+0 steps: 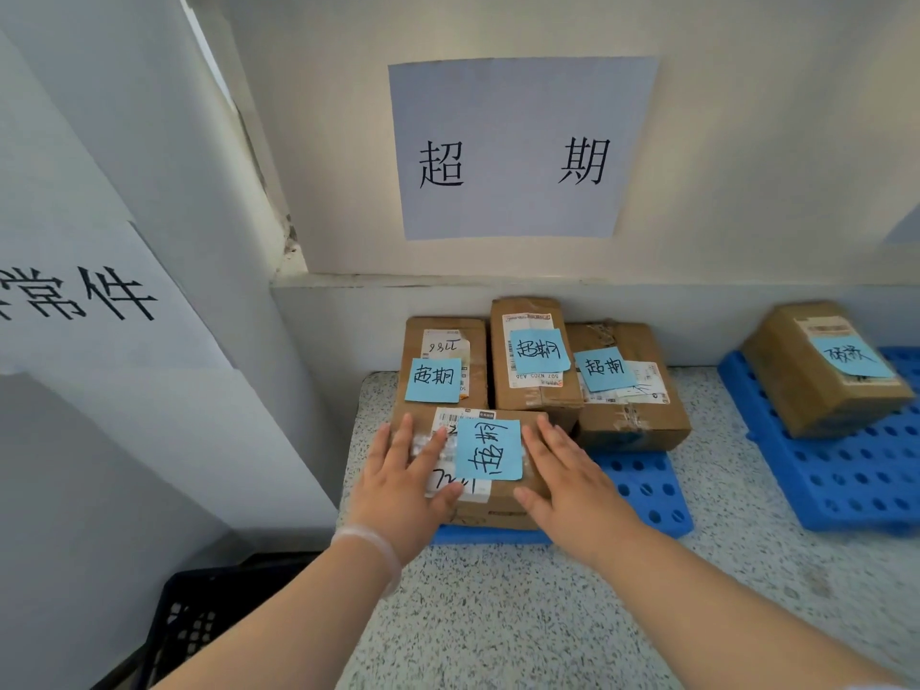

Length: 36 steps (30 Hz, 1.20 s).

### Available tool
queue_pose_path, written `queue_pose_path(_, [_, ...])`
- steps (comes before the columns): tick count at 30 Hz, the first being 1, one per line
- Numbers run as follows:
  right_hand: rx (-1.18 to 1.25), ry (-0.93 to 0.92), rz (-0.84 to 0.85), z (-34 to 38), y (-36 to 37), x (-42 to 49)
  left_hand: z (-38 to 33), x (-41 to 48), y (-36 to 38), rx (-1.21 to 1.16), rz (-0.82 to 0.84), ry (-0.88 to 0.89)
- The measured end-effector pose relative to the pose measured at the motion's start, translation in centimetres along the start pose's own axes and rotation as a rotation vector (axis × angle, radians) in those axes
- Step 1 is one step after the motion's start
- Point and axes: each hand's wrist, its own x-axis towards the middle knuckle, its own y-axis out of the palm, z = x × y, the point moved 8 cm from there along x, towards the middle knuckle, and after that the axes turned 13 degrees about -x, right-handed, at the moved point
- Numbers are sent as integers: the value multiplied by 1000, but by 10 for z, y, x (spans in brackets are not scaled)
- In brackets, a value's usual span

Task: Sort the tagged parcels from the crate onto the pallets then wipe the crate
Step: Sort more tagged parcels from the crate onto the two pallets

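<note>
While the front parcel (485, 460) lies at lower centre of the frame on the near edge of the blue pallet (647, 485), its long axis running up-frame, left hand (405, 495) and right hand (567, 483) rest spread flat on its flanks, equally near, gripping nothing.

Left hand (403, 495), right hand (567, 485) flat, fingers spread
</note>
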Motion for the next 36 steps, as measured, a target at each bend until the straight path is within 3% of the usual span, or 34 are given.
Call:
queue_pose_path(12, [-62,12,-78,-1,-16,-17,-21,0,-10,95,-36,26])
queue_pose_path(24, [-129,312,-266,-78,-28,-141,-187,-32,32,222,11,537])
queue_pose_path(31, [-123,528,-332,-131,-29,-270,-304,-124,76,227,50,801])
queue_pose_path(36, [-98,726,-352,-170,-10,-411,-376,-228,140,226,162,958])
